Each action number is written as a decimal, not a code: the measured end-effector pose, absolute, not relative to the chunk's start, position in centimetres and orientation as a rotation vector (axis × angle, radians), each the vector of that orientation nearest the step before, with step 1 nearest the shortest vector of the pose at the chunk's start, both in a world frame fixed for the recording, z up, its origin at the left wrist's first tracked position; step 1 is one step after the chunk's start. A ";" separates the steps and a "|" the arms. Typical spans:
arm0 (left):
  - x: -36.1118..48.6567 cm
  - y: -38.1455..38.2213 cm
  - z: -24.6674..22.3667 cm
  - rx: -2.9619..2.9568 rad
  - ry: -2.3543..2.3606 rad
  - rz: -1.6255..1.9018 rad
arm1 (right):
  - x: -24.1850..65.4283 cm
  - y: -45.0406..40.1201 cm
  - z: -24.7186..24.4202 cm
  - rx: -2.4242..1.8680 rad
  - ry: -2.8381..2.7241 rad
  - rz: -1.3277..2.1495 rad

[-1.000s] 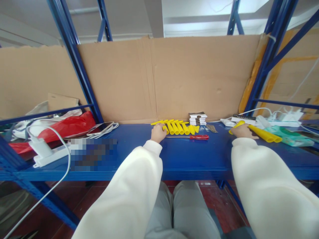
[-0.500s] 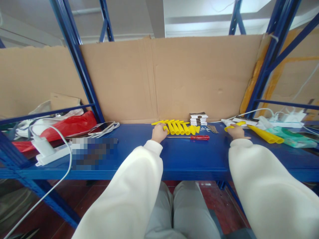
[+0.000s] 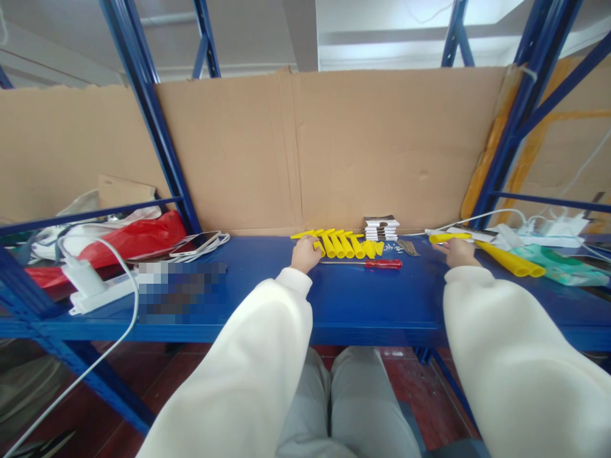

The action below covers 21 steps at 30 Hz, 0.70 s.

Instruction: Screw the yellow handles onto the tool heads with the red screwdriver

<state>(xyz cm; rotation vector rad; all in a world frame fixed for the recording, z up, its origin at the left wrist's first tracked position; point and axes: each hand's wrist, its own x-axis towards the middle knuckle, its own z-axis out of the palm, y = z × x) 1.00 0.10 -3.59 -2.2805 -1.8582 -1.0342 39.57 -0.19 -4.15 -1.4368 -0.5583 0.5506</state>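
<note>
My left hand (image 3: 306,253) is closed on one yellow part at the left end of a row of yellow tubular parts (image 3: 347,244). Its fingertips are partly hidden. On the right, my right hand (image 3: 457,252) has its fingers apart, just in front of a yellow piece (image 3: 450,237). Two long yellow cones (image 3: 518,264) lie to the right of that hand. In front of the row rests a screwdriver with a red handle (image 3: 383,264). Small yellow pieces (image 3: 371,249), a stack of white and black booklets (image 3: 380,228) and tiny metal bits (image 3: 392,247) are at the row's right.
Cardboard (image 3: 391,146) stands along the back of the blue table (image 3: 367,299). At the left are a red bag (image 3: 138,240), a power strip (image 3: 102,296) and a phone with a cable (image 3: 203,245). A green packet (image 3: 563,264) and white chargers lie at the right.
My right hand has shifted slightly right and its fingers have come off the yellow piece, which now lies at a different angle. My left hand has stayed in place.
</note>
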 end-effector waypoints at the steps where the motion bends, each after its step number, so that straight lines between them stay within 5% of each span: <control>1: 1.0 0.1 -3.6 -2.279 -1.861 -1.034 | 39.6 -0.4 -3.9 -1.426 -0.488 0.624; 21: 1.0 0.0 -3.5 -2.302 -1.801 -1.025 | 38.8 -2.7 -2.5 -1.183 -0.442 0.906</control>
